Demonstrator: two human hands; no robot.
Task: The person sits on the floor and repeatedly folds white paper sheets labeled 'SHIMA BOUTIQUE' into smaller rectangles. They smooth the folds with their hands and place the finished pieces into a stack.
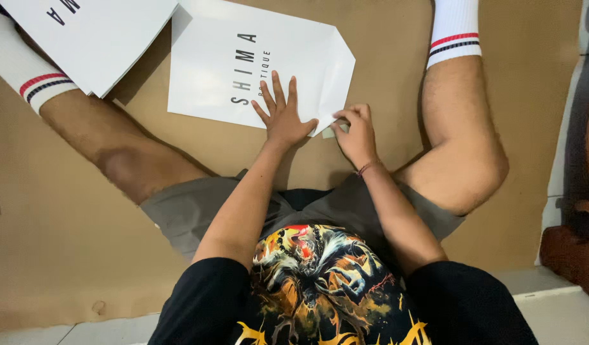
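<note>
On brown cardboard [64, 255], left hand [283, 112] flattens white bag [205, 70]; right hand [355, 131] pinches its corner.

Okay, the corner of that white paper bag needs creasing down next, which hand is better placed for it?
Probably the right hand: its fingertips already pinch the folded corner of the white paper bag. The left hand lies flat with fingers spread on the bag, pinning it to the brown cardboard.

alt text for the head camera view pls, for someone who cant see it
A seated person's left hand lies flat on a white paper bag on brown cardboard, while the right hand pinches its folded corner. More white bags lie at the upper left.
</note>
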